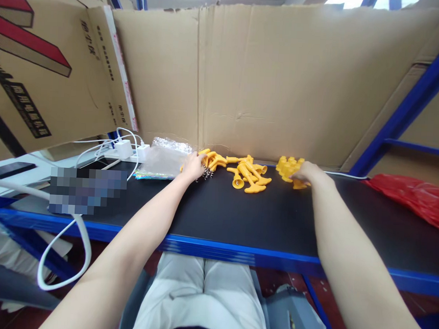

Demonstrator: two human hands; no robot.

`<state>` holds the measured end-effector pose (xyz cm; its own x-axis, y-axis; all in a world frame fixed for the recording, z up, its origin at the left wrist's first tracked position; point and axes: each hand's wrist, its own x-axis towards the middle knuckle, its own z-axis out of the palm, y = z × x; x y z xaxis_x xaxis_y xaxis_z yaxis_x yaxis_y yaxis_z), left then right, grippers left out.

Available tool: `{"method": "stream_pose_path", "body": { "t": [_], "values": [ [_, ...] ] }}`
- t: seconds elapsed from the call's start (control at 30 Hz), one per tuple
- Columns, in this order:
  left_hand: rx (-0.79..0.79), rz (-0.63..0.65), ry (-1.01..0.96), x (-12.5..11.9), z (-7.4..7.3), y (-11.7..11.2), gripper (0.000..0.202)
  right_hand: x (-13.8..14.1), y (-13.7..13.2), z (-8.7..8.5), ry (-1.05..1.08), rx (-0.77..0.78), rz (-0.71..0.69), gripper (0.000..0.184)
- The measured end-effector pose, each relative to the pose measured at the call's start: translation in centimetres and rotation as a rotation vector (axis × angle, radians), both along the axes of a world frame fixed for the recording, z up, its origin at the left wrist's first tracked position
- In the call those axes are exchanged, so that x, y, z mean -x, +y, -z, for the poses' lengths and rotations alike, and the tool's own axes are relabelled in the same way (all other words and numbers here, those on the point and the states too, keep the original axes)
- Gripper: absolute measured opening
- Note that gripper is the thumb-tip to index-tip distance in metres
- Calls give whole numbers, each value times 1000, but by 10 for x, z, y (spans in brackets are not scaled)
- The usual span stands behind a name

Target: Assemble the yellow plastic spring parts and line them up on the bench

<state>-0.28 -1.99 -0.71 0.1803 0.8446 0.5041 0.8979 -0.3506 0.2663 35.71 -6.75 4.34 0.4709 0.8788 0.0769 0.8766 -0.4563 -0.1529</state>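
At the left end of the yellow parts, my left hand (194, 166) has its fingers curled in at a pile of yellow corkscrew handles (215, 160). Thin metal spirals (207, 173) stick out beside its fingertips, and part of its grip is hidden. Farther right, my right hand (306, 173) reaches down with fingers closed about a yellow cone-shaped piece (298, 185). That piece is at the near edge of a group of yellow cones (287, 165) standing close together. Between my hands lies a loose heap of yellow corkscrews (254, 173), some with a bell-shaped base.
Clear plastic bags (164, 159) lie left of my left hand. White chargers and cables (123, 149) sit farther left, beside a blurred-out object (87, 191). Red plastic (412, 196) lies at right. A cardboard wall (282, 84) closes the black shelf's back; a blue rail (237, 251) edges its front.
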Motion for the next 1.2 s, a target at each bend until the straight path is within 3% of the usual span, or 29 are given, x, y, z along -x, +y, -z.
{"method": "stream_pose_path", "body": {
  "t": [0.23, 0.5, 0.67, 0.8, 0.9, 1.0, 1.1, 1.2],
  "values": [
    [-9, 19, -50, -3, -3, 2, 39, 8, -5, -7, 93, 8, 40, 30],
    [-1, 91, 73, -9, 3, 2, 36, 8, -11, -12, -10, -70, 66, 38],
    [59, 132, 103, -14, 5, -4, 38, 25, -17, -21, -104, -160, 81, 39],
    [143, 138, 61, -21, 10, -6, 47, 60, -15, -18, -181, -262, -104, 32],
    [196, 111, 49, -24, 13, -7, 52, 95, -13, -5, -187, -344, -456, 30],
    [183, 126, 78, -24, 13, -9, 52, 128, -15, 11, -183, -290, -768, 33],
    [142, 164, 124, -22, 12, -12, 52, 152, -21, 24, -257, -206, -866, 44],
    [124, 174, 127, -21, 12, -15, 52, 161, -26, 29, -284, -179, -827, 49]
  ]
}}
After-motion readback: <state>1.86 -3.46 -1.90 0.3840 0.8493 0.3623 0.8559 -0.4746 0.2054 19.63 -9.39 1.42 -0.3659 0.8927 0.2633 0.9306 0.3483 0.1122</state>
